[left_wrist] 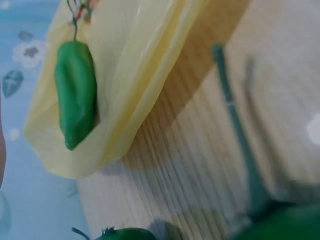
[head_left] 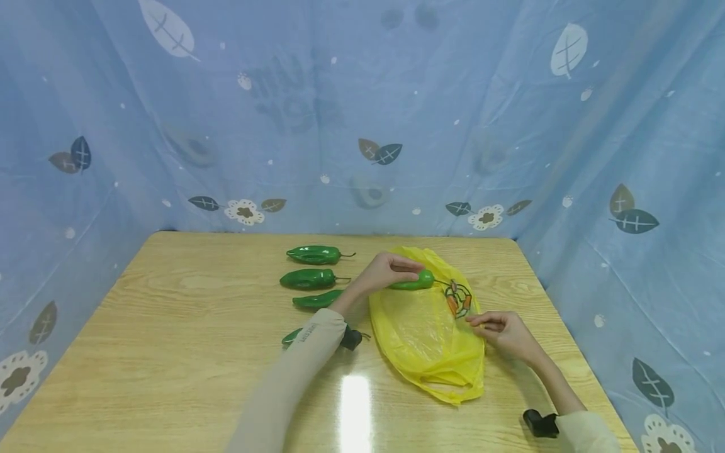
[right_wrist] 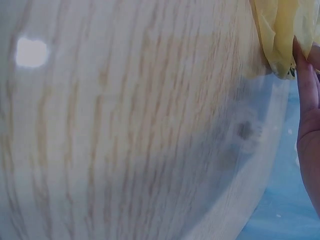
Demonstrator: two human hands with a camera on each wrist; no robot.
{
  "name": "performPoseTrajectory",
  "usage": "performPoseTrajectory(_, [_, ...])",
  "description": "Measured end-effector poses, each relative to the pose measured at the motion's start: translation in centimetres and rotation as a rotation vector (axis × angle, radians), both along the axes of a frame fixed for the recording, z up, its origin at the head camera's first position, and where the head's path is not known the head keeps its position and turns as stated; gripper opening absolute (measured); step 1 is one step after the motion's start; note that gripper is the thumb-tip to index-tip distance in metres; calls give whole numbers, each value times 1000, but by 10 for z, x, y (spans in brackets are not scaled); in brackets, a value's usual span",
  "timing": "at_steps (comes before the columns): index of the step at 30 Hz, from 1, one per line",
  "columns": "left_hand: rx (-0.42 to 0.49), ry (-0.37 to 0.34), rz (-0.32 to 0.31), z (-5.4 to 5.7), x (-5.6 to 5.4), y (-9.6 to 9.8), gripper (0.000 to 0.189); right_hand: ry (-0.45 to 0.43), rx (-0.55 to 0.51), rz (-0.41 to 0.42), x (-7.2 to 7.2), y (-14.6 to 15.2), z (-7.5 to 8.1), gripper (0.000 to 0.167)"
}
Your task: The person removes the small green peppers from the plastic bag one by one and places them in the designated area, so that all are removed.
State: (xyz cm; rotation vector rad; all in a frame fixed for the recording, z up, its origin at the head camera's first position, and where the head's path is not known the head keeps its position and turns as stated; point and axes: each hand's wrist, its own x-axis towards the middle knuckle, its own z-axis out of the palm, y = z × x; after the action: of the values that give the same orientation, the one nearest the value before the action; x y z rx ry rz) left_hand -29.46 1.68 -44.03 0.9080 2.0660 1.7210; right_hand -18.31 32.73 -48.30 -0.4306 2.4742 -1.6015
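Note:
A yellow plastic bag (head_left: 416, 327) lies spread on the table. On its far part rests a green pepper (head_left: 420, 281), seen whole in the left wrist view (left_wrist: 76, 95) with its stem pointing away. My left hand (head_left: 391, 269) reaches over this pepper, fingers extended and hiding part of it in the head view. Only a sliver of that hand shows in the left wrist view. With thumb and fingertips, my right hand (head_left: 504, 333) pinches the bag's right edge. By the pepper's stem is a ring-shaped orange and green figure (head_left: 457, 299); whether it is printed, I cannot tell.
Several more green peppers lie in a column left of the bag, among them the farthest pepper (head_left: 314, 254). The nearest pepper (head_left: 291, 337) is partly hidden by my left sleeve (head_left: 289, 377). Blue patterned curtain (head_left: 323, 113) bounds the wooden table (head_left: 187, 352) at the back and sides.

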Motion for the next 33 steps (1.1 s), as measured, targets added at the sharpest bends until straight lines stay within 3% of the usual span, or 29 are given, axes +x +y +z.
performPoseTrajectory(6, [-7,-57,-12,-7,-19,15,36,-13,9,-19,0,3,2,20])
performPoseTrajectory(9, [-52,-65,-30,-10,-26,20,41,-13,1,-24,-1,4,1,19])
performPoseTrajectory(18, [-336,76,20,-18,-34,9,56,9,-16,-5,-2,5,0,19])
performPoseTrajectory(22, [-405,81,28,-19,-37,3,61,10,-14,-15,-1,5,1,18])
performPoseTrajectory(29, [-603,138,0,-23,-41,-4,69,12,-13,-13,0,5,0,17])
performPoseTrajectory(33, [-624,145,-4,-24,-42,-3,66,15,-14,-16,0,6,-1,17])
